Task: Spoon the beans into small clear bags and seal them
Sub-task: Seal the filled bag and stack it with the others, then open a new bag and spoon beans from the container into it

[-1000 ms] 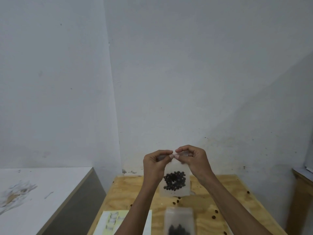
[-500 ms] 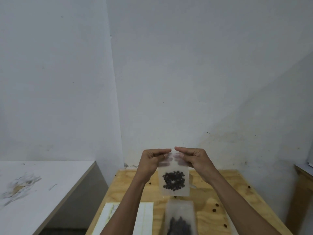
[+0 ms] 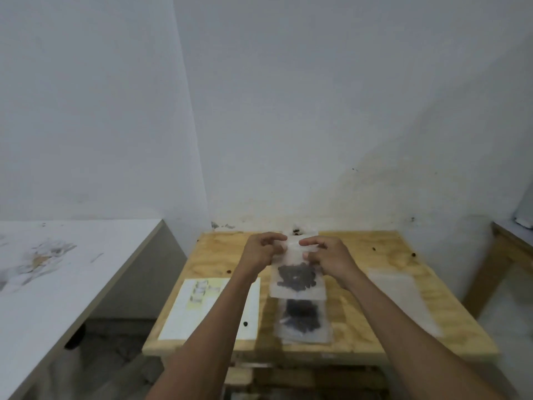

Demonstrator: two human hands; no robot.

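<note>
I see left hand (image 3: pixel 261 251) and right hand (image 3: pixel 328 256) pinching top of bean bag (image 3: pixel 297 278) | filled bag (image 3: pixel 302 319) below on wooden table (image 3: pixel 375 336) | paper sheet (image 3: pixel 184 319) left

place: bare back room / makeshift workshop, not a home kitchen
walls: plain white wall (image 3: pixel 288 111), scuffed + stained near the bottom, corner visible
main table: raw plywood table (image 3: pixel 403 284), unfinished, loose beans (image 3: pixel 374 249) scattered on it
left side: white bench (image 3: pixel 72 284) w/ worn, peeling top
right edge: another wood table (image 3: pixel 510 255), only partly in shot
</note>
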